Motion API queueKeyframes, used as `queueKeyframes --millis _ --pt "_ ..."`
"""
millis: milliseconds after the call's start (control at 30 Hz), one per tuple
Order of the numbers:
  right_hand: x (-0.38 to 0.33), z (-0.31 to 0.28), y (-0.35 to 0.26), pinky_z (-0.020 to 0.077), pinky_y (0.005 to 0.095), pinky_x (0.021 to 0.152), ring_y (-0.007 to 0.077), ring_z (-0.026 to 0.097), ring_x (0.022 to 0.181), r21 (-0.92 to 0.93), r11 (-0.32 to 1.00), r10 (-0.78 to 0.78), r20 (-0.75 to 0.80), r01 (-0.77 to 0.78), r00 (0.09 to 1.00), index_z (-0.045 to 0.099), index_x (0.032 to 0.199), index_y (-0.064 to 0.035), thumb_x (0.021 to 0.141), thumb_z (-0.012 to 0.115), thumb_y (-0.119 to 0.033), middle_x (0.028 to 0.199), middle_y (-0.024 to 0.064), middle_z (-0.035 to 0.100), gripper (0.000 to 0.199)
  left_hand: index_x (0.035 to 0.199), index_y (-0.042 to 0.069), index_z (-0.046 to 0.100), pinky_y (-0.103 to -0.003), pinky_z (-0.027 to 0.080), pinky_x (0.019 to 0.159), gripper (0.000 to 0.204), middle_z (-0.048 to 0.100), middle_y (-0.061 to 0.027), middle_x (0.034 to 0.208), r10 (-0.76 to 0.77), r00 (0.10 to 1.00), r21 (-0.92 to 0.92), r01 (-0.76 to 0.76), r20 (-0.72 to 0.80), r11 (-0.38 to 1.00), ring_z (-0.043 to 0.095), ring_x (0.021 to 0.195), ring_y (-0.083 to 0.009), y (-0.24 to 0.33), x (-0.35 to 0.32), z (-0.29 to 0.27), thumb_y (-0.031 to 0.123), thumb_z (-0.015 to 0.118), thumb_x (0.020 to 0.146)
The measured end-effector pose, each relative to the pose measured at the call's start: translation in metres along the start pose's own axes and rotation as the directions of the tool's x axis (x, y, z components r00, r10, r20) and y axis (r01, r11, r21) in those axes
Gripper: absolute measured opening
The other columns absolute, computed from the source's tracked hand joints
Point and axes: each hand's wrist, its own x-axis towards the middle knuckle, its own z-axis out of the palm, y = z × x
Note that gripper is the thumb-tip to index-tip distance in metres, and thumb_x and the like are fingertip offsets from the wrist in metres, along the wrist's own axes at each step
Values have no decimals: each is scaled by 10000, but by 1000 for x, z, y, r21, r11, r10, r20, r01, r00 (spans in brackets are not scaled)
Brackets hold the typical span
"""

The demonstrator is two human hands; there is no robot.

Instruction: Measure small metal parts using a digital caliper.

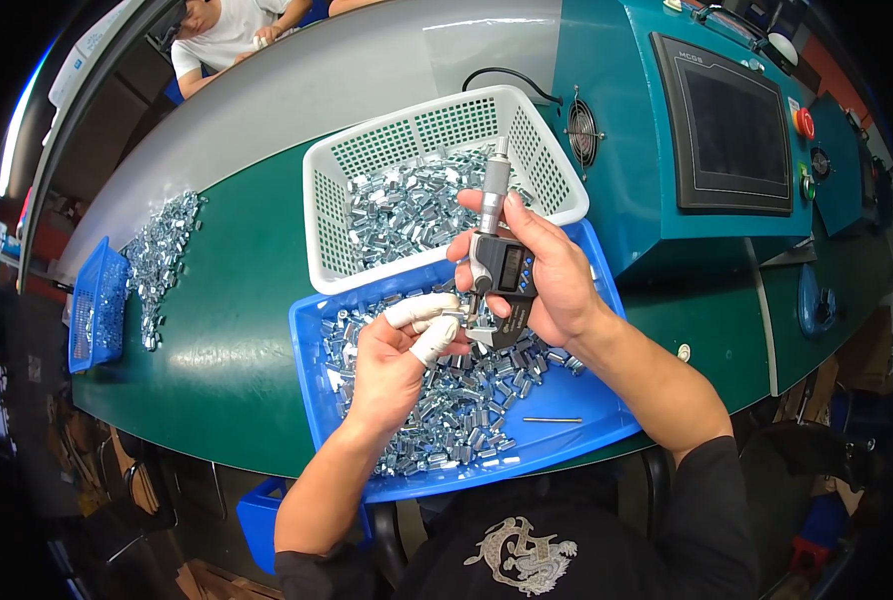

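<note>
My right hand (559,280) is closed round a digital micrometer (505,265) with a grey barrel, a dark body and a small display. My left hand (392,365), its thumb and finger wrapped in white tape, pinches a small metal part (457,314) at the micrometer's measuring gap. The fingertips cover most of that part. Both hands are above a blue tray (607,425) holding many shiny metal pieces (467,410) and a thin metal rod (553,420). Behind it, a white perforated basket (327,215) contains more of these pieces (407,215).
On the green table (237,310), a pile of metal pieces (162,250) lies left, beside a small blue basket (97,305). A teal machine (617,130) with a screen (732,130) and red button (805,123) stands at right. Another person (232,35) sits across the table.
</note>
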Motion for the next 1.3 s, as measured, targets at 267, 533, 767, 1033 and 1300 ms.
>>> queueKeyframes --millis 267,533,767,1033,1300 --pt "1 -1 1 479 214 421 155 634 732 4 1000 8 2 -8 1000 388 1318 -13 1005 289 -389 917 136 611 500 1101 -30 601 -303 561 741 241 658 -104 996 13 999 4 -13 47 1000 648 852 -168 0 1 -2 35 611 869" --pt "2 -1 1 471 212 394 168 651 711 10 1000 12 -20 -12 1000 467 1079 -70 994 361 -382 887 135 620 340 1097 -25 606 -301 561 743 235 659 -98 997 19 999 16 -19 39 1000 647 852 -167 0 0 0 25 609 867" --pt "2 -1 1 456 210 390 161 650 708 7 1000 13 -40 -12 999 469 1093 -78 990 373 -389 885 137 621 341 1095 -17 609 -304 562 747 233 658 -97 999 21 999 16 -22 46 1000 647 862 -169 -1 1 -2 21 611 865" --pt "2 0 0 444 207 391 149 643 698 -6 1000 30 -64 -31 998 455 1155 -63 985 375 -411 886 131 621 396 1092 -16 607 -308 562 750 231 659 -102 994 15 999 23 -16 42 1000 649 869 -180 -2 1 -2 13 612 863" --pt "3 -4 2 435 206 394 147 643 706 -22 999 42 -41 -43 998 465 1183 -45 988 363 -413 886 118 623 429 1094 -16 606 -305 560 750 234 660 -103 992 35 998 27 -36 49 999 649 860 -175 -1 0 -1 -3 609 860"
